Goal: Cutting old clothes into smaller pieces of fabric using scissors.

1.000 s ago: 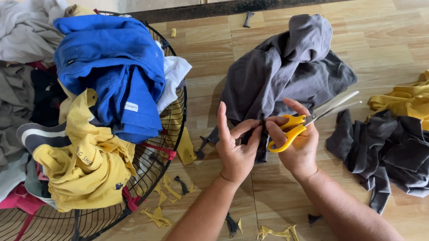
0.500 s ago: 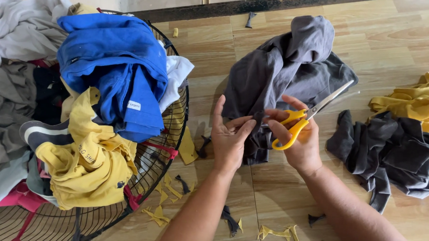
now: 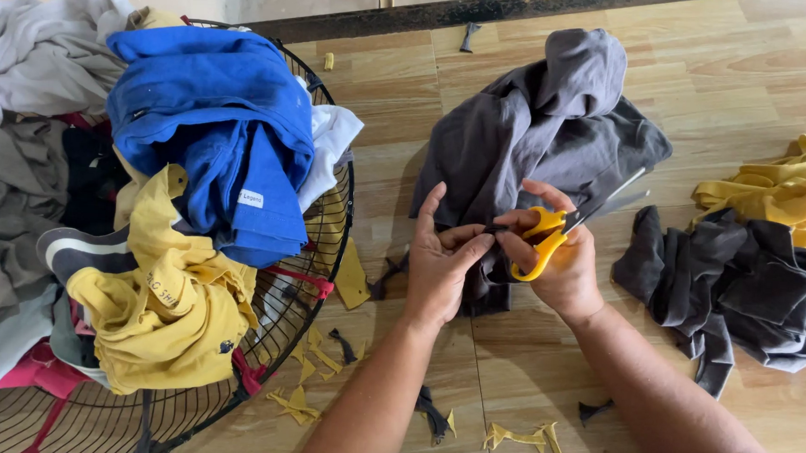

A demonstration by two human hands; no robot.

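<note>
Grey cloth, a rumpled garment (image 3: 544, 123), lay heaped on the wooden tabletop (image 3: 739, 61) just beyond the person's two hands. The left hand (image 3: 440, 261) was mostly open, fingers straight, with thumb and forefinger pinching an edge of the grey fabric taut. The right hand (image 3: 559, 259) was closed through the yellow handles of a pair of scissors (image 3: 566, 222), blades pointing up and to the right, seemingly parted a little; their tips lay over the cloth.

The step in hand looked like trimming the garment, a cut being set up at the pinched edge. A sound next move would call for the fabric kept tight and the blades fed squarely onto the edge, clear of the left fingertips.

To the right lay a pile of dark grey cut pieces (image 3: 735, 284), touching a yellow garment (image 3: 797, 190). Yellow and dark scraps (image 3: 520, 439) dotted the near tabletop. At the left, a wire basket (image 3: 327, 241) held blue, yellow and grey clothes.
</note>
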